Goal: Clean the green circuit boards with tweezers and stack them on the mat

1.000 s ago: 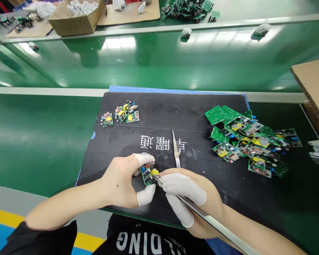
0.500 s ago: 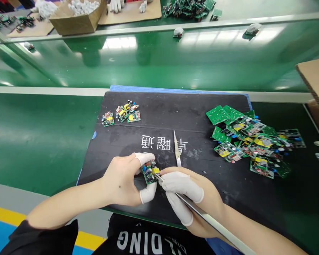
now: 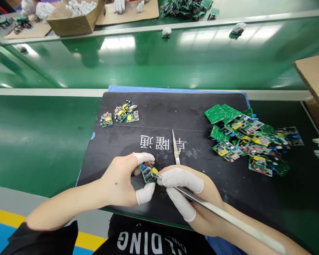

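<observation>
Head view: left hand (image 3: pixel 122 180), curved in a C, clamps a circuit board (image 3: pixel 148 174) by opposite edges. Right hand (image 3: pixel 202 202) pinches a slanting metal tool (image 3: pixel 228 214), tip at the board's yellow component (image 3: pixel 154 170).

On the black mat (image 3: pixel 159 117), mid-frame, shows three white Chinese characters (image 3: pixel 162 143), apparently upside down: seems to read 通 at left, 曜 in the middle and 卓 at right, the last partly covered by a pale blade (image 3: pixel 174 144). On the black shirt (image 3: pixel 146 223), bottom centre, reads LDING in bold white capitals (image 3: pixel 145 243), inverted; at right, blurs into smaller, folded lettering (image 3: pixel 177 244).
</observation>
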Demonstrator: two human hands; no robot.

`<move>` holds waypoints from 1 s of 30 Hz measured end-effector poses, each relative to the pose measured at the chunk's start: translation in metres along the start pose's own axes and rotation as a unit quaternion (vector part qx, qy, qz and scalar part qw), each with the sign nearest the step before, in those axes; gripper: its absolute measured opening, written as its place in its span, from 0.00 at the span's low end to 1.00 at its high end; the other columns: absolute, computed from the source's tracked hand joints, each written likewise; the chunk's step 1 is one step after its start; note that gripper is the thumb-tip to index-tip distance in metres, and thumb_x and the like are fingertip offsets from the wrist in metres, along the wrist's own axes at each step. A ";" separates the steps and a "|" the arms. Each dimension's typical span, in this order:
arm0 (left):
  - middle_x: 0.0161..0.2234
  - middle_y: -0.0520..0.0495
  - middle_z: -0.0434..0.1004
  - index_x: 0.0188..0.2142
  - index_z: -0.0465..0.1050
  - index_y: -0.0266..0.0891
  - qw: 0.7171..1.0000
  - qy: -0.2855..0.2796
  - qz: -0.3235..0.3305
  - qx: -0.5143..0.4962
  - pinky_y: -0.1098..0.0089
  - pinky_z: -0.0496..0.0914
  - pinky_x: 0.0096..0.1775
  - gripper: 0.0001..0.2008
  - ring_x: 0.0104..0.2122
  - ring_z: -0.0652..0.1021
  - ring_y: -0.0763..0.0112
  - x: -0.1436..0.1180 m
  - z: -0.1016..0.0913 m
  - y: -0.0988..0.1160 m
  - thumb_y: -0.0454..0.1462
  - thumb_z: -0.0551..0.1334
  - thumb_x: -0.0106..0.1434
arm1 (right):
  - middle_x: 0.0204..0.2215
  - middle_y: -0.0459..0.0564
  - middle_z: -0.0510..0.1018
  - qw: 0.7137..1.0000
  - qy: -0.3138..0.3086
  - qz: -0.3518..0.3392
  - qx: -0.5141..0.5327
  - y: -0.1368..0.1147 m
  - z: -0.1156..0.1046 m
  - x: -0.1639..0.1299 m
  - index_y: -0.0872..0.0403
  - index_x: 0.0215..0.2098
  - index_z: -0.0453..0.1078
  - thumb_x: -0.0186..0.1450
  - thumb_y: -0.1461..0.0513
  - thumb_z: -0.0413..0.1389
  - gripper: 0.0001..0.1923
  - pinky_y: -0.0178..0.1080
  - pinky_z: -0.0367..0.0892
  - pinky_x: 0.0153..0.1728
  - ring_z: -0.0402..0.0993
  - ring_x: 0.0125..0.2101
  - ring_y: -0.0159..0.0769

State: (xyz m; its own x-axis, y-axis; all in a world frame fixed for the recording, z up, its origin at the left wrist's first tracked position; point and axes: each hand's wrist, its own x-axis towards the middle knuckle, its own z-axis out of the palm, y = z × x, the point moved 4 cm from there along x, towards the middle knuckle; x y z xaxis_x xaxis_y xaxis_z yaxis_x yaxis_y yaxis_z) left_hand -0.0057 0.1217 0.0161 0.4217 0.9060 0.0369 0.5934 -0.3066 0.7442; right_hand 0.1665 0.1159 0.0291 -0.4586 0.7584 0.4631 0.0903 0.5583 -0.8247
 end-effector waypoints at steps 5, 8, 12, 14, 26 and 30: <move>0.30 0.44 0.79 0.48 0.69 0.33 1.000 -0.010 0.010 -0.014 0.67 0.75 0.27 0.22 0.27 0.80 0.64 0.002 -0.001 0.001 0.38 0.58 0.53 | 0.32 0.57 0.80 0.990 0.003 -0.115 -0.079 -0.001 0.006 -0.006 0.57 0.44 0.66 0.60 0.72 0.52 0.13 0.37 0.79 0.36 0.80 0.35 0.38; 0.31 0.44 0.79 0.49 0.68 0.33 0.999 -0.011 0.021 -0.031 0.67 0.77 0.28 0.22 0.30 0.81 0.63 0.002 -0.001 0.001 0.38 0.59 0.54 | 0.32 0.56 0.81 0.991 -0.030 -0.096 -0.085 -0.002 0.004 -0.003 0.56 0.44 0.66 0.60 0.72 0.53 0.14 0.36 0.79 0.36 0.80 0.35 0.36; 0.32 0.44 0.79 0.49 0.68 0.35 0.998 -0.015 0.020 -0.061 0.66 0.78 0.30 0.23 0.31 0.82 0.62 0.001 0.000 0.000 0.39 0.61 0.53 | 0.30 0.52 0.80 0.996 -0.023 -0.075 -0.044 -0.006 -0.001 0.002 0.54 0.43 0.65 0.59 0.73 0.51 0.15 0.36 0.79 0.37 0.79 0.33 0.35; 0.32 0.43 0.79 0.49 0.68 0.35 0.997 -0.017 0.000 -0.070 0.64 0.79 0.32 0.23 0.32 0.81 0.61 0.000 0.000 -0.001 0.38 0.62 0.52 | 0.30 0.52 0.80 0.997 -0.006 -0.062 -0.036 -0.003 -0.001 0.002 0.54 0.44 0.65 0.59 0.73 0.50 0.17 0.36 0.79 0.37 0.79 0.33 0.35; 0.34 0.42 0.79 0.48 0.69 0.35 0.993 -0.009 -0.048 -0.111 0.64 0.79 0.31 0.23 0.31 0.81 0.62 0.005 -0.001 -0.005 0.37 0.63 0.50 | 0.35 0.52 0.81 0.999 0.017 0.025 0.022 -0.007 -0.006 -0.002 0.52 0.43 0.68 0.58 0.74 0.52 0.17 0.37 0.79 0.40 0.81 0.40 0.38; 0.34 0.44 0.80 0.49 0.69 0.36 0.994 -0.002 -0.048 -0.102 0.64 0.79 0.34 0.24 0.30 0.81 0.64 0.002 0.001 -0.005 0.37 0.63 0.51 | 0.36 0.52 0.81 0.998 0.015 0.050 0.026 -0.006 -0.005 -0.003 0.51 0.43 0.67 0.58 0.74 0.52 0.19 0.38 0.79 0.37 0.81 0.39 0.40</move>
State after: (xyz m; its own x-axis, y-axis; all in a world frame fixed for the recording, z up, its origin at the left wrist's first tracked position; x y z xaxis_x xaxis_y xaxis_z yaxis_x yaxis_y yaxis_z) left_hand -0.0077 0.1248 0.0117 0.3734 0.9267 -0.0428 0.4801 -0.1536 0.8637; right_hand 0.1717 0.1117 0.0337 -0.4223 0.8195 0.3874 0.0870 0.4620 -0.8826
